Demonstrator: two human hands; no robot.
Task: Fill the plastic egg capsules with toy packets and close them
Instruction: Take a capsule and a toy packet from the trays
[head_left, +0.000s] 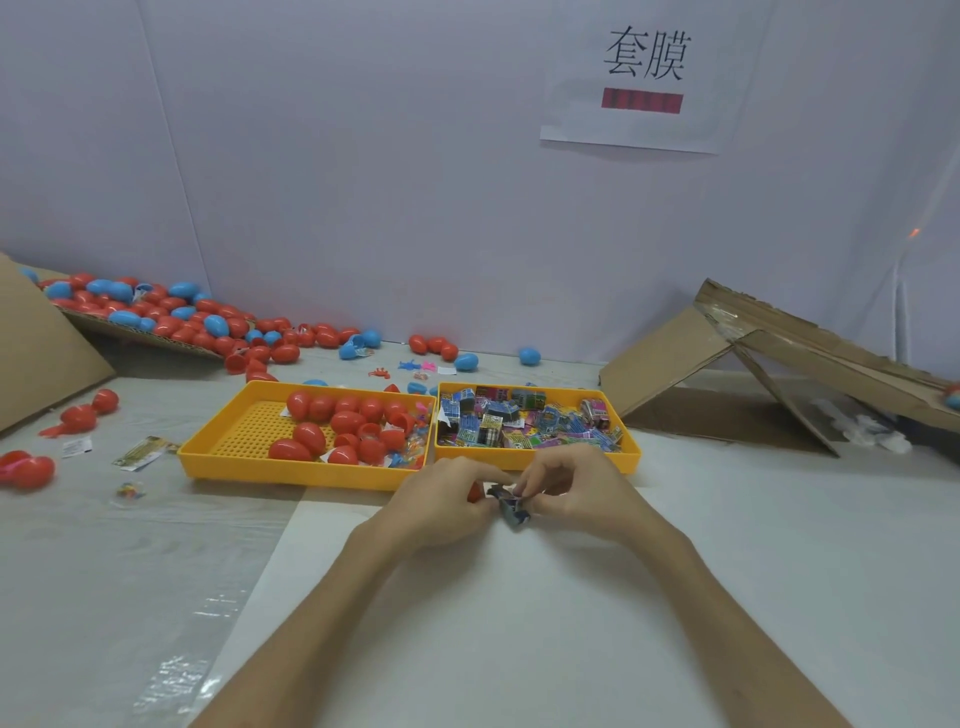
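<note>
Holding a small dark toy packet (511, 512) between both hands, low over the white table (727, 571), just in front of two yellow trays. Pinching the right end of the packet with the curled fingertips of the right hand (576, 488). Curling the fingers of the left hand (447, 501) round a red egg capsule (474, 491), with only a little red peeking out, so cannot tell if whole or half. Touching the left end of the packet with the left thumb and first finger. Holding both hands very close together.

Seeing a heap of red eggs (332, 410) in the left tray (249, 462), mostly on its right side, with tiny bright toys beside them. Seeing the right tray (571, 460) packed with colourful packets (519, 421). Finding the two trays side by side, touching.

Spotting a big pile of red and blue eggs (171, 312) far back on the left, spilling along the wall. Spotting one blue egg (529, 356) alone near the wall, behind the right tray. Noticing a bent cardboard box (727, 374) on the right, leaning up like a tent. Noticing a loose packet (143, 452) flat on the table, left of the left tray. Seeing a white paper sign (644, 78) with black writing and a red bar, up on the wall.
</note>
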